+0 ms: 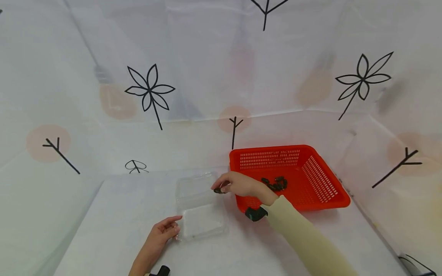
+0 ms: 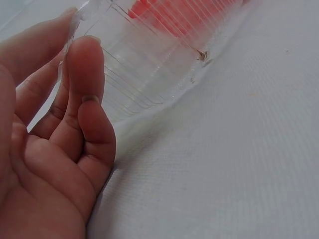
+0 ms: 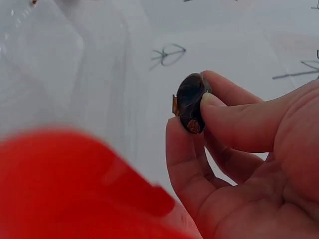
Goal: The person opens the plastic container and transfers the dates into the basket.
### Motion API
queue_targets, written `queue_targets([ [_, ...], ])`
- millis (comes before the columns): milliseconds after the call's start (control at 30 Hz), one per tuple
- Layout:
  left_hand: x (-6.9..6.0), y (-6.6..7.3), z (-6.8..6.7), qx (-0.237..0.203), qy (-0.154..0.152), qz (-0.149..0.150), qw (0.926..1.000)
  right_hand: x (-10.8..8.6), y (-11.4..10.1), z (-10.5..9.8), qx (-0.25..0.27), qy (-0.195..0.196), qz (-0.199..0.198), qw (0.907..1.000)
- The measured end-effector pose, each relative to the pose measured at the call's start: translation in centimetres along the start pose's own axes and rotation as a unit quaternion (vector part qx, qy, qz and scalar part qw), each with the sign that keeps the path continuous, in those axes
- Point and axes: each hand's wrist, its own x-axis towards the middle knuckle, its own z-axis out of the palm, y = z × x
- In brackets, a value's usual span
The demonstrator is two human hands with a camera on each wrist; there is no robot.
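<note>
A clear plastic box lies on the white table with its hinged lid folded open toward the back. My left hand pinches the box's left side, and its fingers curl at the thin wall in the left wrist view. Above the lid's right part, my right hand pinches a dark, glossy snail-like shell with brown bits at its edge between thumb and fingers. Several similar dark shells lie in the red basket, under and beyond my right forearm.
The red basket has slotted walls and stands right of the box, close to my right wrist. White cloth with drawn flowers hangs behind and at both sides. A small brown bit shows at the box's lower corner.
</note>
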Motion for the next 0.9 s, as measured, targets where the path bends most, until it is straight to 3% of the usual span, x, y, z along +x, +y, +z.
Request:
queue_targets([
  [133,0.2,-0.1,0.0,-0.003,0.003,-0.004,1.0000,-0.9,1.0,-1.7,-0.011,0.028,0.015,0.9994],
  [400,0.2,0.0,0.0,-0.002,0.004,-0.014,0.9999,-2.5,3.8,-4.9,-0.023,0.096,0.098,0.9902],
  [633,0.1,0.1,-0.2,0.010,-0.007,0.003,0.9999,-3.0,7.0,-6.3,-0.057,0.113,0.117,0.9850],
  [900,0.0,0.4,0.0,-0.003,-0.006,-0.014,0.9999,-4.1,10.4,-7.7,-0.041,0.120,0.161,0.9787],
])
